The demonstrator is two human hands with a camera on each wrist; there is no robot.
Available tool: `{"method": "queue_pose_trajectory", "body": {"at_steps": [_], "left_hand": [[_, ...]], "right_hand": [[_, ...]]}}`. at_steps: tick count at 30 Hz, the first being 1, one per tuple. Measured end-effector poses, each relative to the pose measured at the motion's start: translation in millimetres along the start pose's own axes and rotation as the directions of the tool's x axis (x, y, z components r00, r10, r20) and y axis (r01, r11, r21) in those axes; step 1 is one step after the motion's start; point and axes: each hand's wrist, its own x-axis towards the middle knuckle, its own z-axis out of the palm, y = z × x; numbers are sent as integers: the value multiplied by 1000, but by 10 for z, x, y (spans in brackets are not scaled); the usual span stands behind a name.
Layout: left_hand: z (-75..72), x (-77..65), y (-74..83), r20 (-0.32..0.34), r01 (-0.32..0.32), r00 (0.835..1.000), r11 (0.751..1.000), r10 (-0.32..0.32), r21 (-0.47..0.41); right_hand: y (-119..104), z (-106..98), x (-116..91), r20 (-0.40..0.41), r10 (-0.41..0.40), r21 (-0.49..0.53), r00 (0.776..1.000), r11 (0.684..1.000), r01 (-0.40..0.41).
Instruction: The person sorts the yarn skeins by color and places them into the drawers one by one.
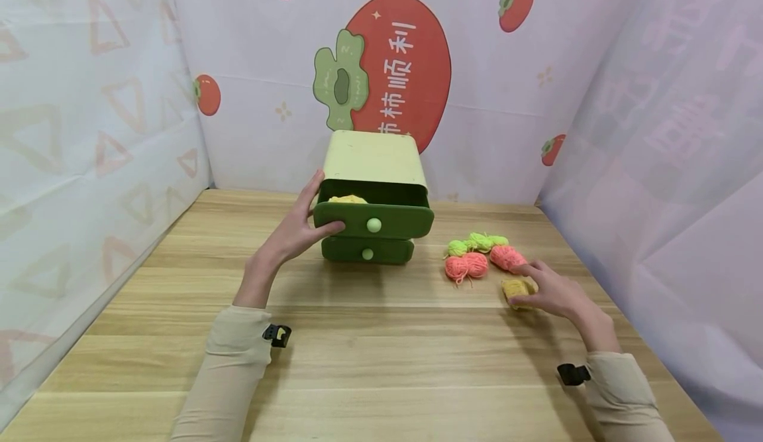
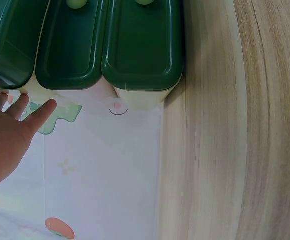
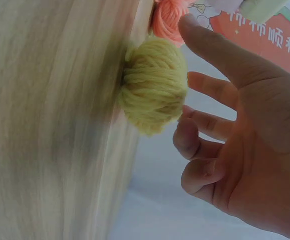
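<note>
A small cabinet with a cream top (image 1: pixel 375 157) stands on the table, its green top drawer (image 1: pixel 396 221) pulled out. Yellow yarn (image 1: pixel 348 199) shows inside that drawer. My left hand (image 1: pixel 292 230) rests at the cabinet's left, thumb on the drawer front and fingers extended along the side; the left wrist view shows these fingers (image 2: pixel 40 116) fairly straight. Over at the right, my right hand (image 1: pixel 551 288) is around a yellow yarn ball (image 1: pixel 516 291) on the table. In the right wrist view, thumb and fingers are spread beside the ball (image 3: pixel 155 85), not closed on it.
Behind the yellow ball lie coral yarn balls (image 1: pixel 467 266) and bright green ones (image 1: pixel 479 242). Lower green drawers (image 2: pixel 142 45) are closed. Patterned cloth walls (image 1: pixel 256 44) enclose the wooden table (image 1: pixel 381 376) at the back and sides.
</note>
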Motion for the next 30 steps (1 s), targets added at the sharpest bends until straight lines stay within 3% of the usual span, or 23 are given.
{"method": "queue_pose_trajectory", "body": {"at_steps": [8,30], "left_hand": [[6,-7,-5,-3,-3,1000,1000,3,0],[6,0,-13,-5,-9,1000,1000,8,-16]], "right_hand": [[84,45,-18,53,-27,17,998,1000,26],[104,89,-34,-60,-47,-25,997,999,45]]}}
